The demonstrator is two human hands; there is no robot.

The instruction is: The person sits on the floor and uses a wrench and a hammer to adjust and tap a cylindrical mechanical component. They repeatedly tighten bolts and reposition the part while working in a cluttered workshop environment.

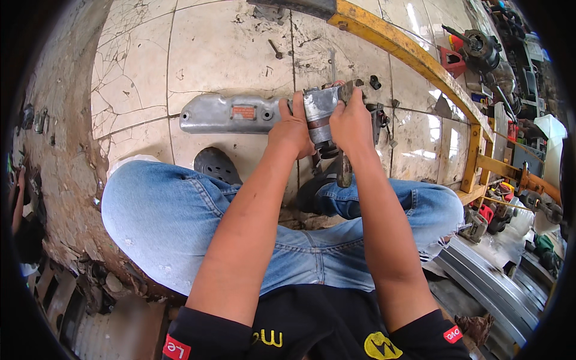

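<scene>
My left hand (292, 127) is closed on the left side of a grey cylindrical metal component (321, 114), which resembles a motor or alternator with dark fittings. My right hand (351, 123) grips its right side, along with a long dark metal piece (344, 171) that extends below the hand. What exactly lies under my fingers is partly hidden. Just left of my left hand, a long silver cast cover (210, 117) with an orange label lies on the tiles.
Bolts (276, 51) lie scattered on cracked tiles (132, 66). A yellow steel frame (390, 39) arches along the right, beside tools and parts (483, 48). My crossed legs surround the work. Another person's arm (19, 198) shows at the far left edge.
</scene>
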